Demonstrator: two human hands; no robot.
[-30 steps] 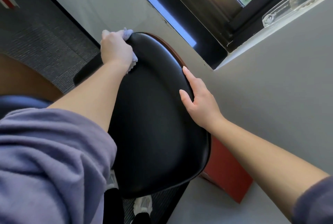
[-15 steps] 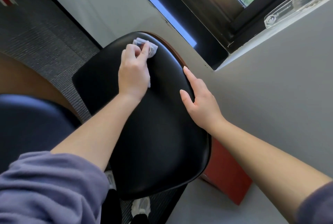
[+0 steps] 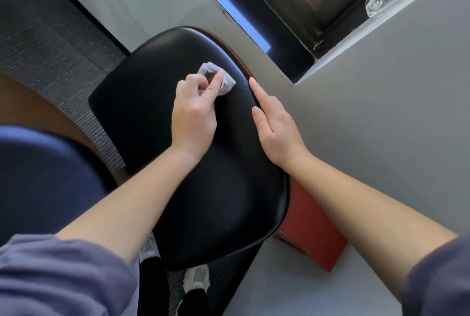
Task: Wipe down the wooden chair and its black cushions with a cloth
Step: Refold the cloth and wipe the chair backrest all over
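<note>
The left hand (image 3: 193,117) pinches a crumpled white cloth (image 3: 227,82) between curled fingers and thumb, pressing it onto the black cushion (image 3: 216,201) near its upper right edge. The right hand (image 3: 277,132) lies spread flat – fingers straight and together – along the cushion's right edge, just beside the cloth. The wooden chair (image 3: 240,62) shows only as a thin brown rim behind that edge.

One cushion (image 3: 193,163), plain glossy black, edged at 1 o'clock by a reddish-brown wooden chair rim (image 3: 235,57); one cloth (image 3: 216,79), white, unpatterned. At 10 o'clock, carpet (image 3: 50,61), dark grey, fine ribbed weave; at 7 o'clock, sleeve (image 3: 63,277), muted purple-grey. At 12 o'clock, strip (image 3: 229,7), bright blue, beside black window frame (image 3: 274,10); at 5 o'clock, panel (image 3: 312,234), brick red.
</note>
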